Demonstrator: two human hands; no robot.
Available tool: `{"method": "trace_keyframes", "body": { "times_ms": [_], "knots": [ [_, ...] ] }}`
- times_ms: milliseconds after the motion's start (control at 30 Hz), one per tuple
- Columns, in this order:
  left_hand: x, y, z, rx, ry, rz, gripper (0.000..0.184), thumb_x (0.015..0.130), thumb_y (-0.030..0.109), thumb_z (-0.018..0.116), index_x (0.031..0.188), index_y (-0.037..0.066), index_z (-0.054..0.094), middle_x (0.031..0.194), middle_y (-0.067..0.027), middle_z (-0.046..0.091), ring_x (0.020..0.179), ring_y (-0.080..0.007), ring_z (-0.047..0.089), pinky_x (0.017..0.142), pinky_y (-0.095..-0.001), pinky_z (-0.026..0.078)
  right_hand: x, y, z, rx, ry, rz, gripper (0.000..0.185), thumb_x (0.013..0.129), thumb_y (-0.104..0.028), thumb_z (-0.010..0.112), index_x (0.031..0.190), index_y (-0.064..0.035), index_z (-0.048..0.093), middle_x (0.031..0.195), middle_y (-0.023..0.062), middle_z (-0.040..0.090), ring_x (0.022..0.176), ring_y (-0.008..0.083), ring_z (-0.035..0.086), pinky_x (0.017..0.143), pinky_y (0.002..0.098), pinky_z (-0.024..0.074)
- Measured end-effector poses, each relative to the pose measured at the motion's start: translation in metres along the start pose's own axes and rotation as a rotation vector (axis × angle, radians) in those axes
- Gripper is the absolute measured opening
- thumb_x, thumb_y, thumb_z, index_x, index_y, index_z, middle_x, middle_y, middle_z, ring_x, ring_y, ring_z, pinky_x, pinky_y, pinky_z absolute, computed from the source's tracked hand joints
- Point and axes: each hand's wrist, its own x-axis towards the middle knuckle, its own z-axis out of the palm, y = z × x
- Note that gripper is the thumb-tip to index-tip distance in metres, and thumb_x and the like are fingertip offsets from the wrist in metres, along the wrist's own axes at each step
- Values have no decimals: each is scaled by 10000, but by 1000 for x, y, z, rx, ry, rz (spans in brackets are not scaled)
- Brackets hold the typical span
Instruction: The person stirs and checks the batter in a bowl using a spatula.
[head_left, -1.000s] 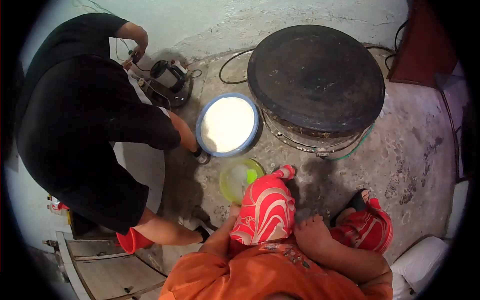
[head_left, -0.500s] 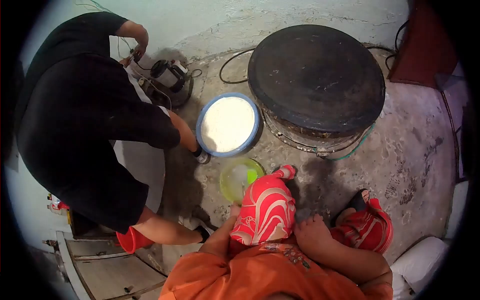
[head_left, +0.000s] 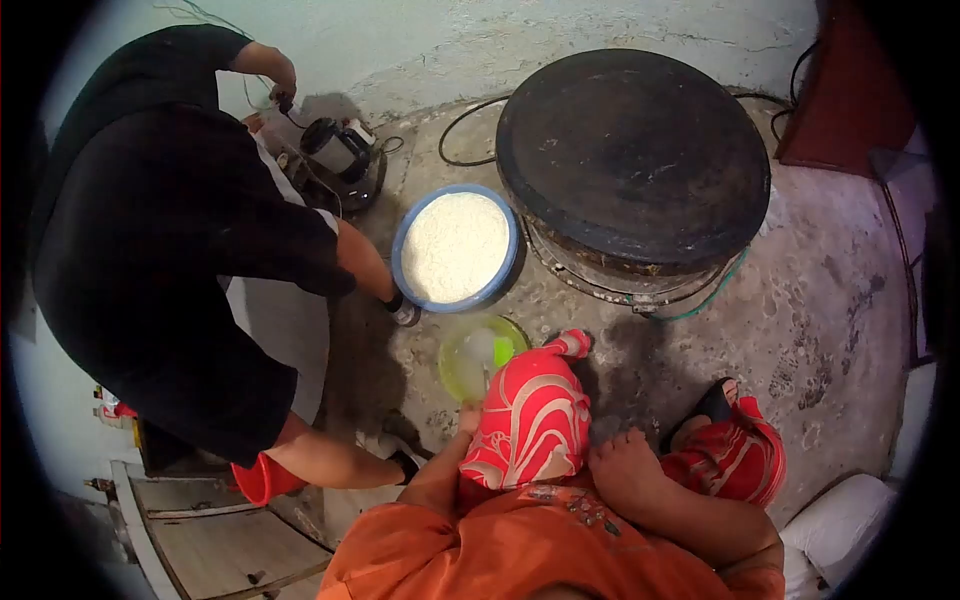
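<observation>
My left hand (head_left: 468, 417) is low beside my knee, at the near rim of a yellow-green basin (head_left: 456, 378). The knee in red patterned cloth (head_left: 530, 420) hides part of its fingers, so its grip does not show. Cloudy liquid and a bright green piece (head_left: 503, 350) are in that basin. My right hand (head_left: 625, 462) rests by my other leg, fingers a little apart and holding nothing. Beyond the yellow-green basin stands a blue basin (head_left: 403, 285) filled with a whitish mass.
A large round black griddle (head_left: 635, 150) stands on a base at the back right. On the left, a person in black (head_left: 150, 230) bends over a machine with a dark motor (head_left: 335, 148). A red bucket (head_left: 262, 482) and white sacks (head_left: 840, 525) are lower down.
The other person's far hand has risen slightly, with a dark cord end in it. The whitish mass in the blue basin looks rougher now. My hands stay in place.
</observation>
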Motion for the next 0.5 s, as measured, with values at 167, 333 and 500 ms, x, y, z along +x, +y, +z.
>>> {"method": "trace_keyframes", "body": {
  "times_ms": [167,333,500],
  "knots": [
    [3,-19,0,730,-74,547,432,881,327,475,1204,42,463,1087,-259,553,929,-435,529,822,-489,414,-1,0,0,-45,14,-12,237,823,-191,456,941,-61,615,883,107,618,838,249,583,783,401,378],
    [-29,79,-42,592,-139,91,410,861,378,479,1106,50,504,1002,-215,595,822,-353,564,712,-437,453,-1,0,-5,-25,-31,-13,237,821,-183,460,948,-59,616,888,105,617,842,248,583,795,401,381],
    [-56,139,-61,427,-156,-129,384,852,403,484,1025,65,535,908,-164,609,731,-285,574,628,-394,470,2,0,-8,-31,-109,-27,267,830,-189,458,998,-45,608,924,104,625,899,243,576,815,414,368]
  ]
}}
